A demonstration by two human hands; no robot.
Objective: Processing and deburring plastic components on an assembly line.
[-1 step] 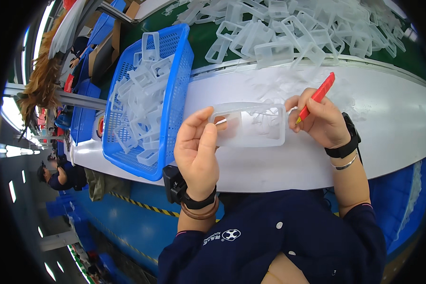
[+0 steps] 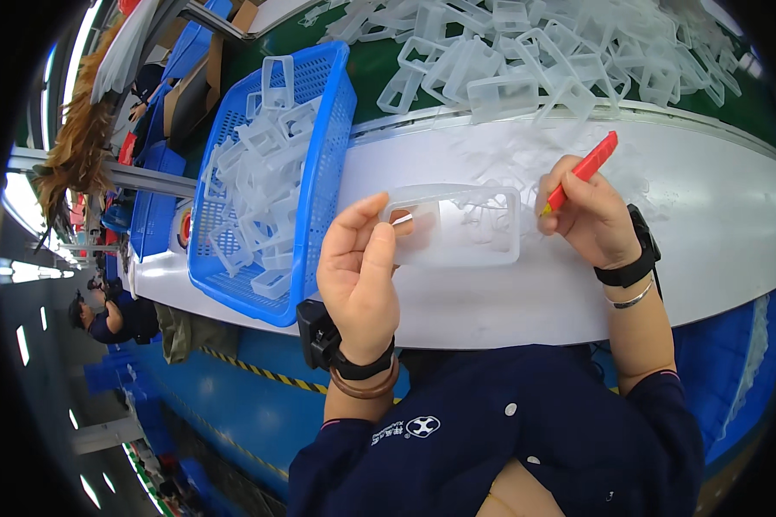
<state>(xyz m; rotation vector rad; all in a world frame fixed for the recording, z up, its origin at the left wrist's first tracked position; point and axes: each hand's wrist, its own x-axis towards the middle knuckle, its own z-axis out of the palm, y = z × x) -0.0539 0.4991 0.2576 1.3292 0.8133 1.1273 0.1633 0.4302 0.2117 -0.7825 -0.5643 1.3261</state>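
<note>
My left hand (image 2: 359, 280) is closed on one end of a translucent plastic tray (image 2: 474, 255), a hollow rectangular piece with rounded corners. The thumb lies at its near left corner and the fingers are behind it. Just past the other end of the piece, my right hand (image 2: 588, 211) grips a red utility knife (image 2: 593, 158) like a pen. The knife's yellow tip points down toward the left and is partly covered by the fingers. A narrow gap separates this hand from the plastic tray.
To the left stands a blue perforated basket (image 2: 326, 151) filled with similar translucent pieces. Across the back, a large heap of them (image 2: 569, 65) lies on a green surface. Thin plastic scraps (image 2: 491, 164) litter the white table (image 2: 707, 215). Another person (image 2: 116, 319) is far off at the left.
My right hand has shifted slightly right, taking the knife away from the plastic tray's end. My left hand and the piece stay nearly still.
</note>
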